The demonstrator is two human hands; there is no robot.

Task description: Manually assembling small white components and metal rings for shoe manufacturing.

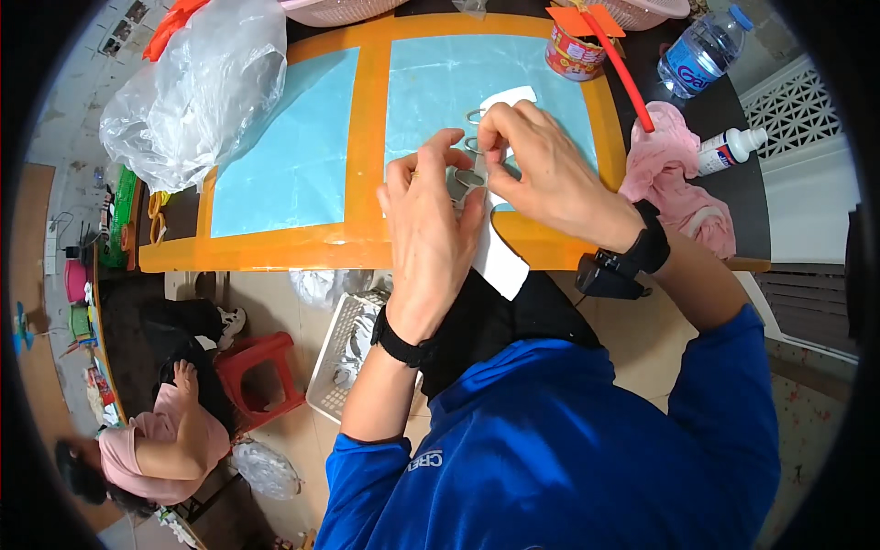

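Note:
A long white strip [501,263] slants from the table top over its front edge toward my lap. Several grey-green oval loops, perhaps hair clips [469,180], sit along its left side. My left hand [426,206] is closed at the strip's left edge, its thumb and bent fingers around one of the ovals. Opposite it, my right hand [547,170] has thumb and index finger pinched together over the strip. Whatever is between those fingertips is hidden. The strip's far end shows beyond my right knuckles.
Orange tape borders the blue table sheets [293,151]. A clear plastic bag [206,92] lies at left. A red tin [575,55], water bottle [701,57], white bottle [731,151] and pink cloth [674,179] stand at right. Below are a white basket [335,367], red stool [266,376] and seated person [165,440].

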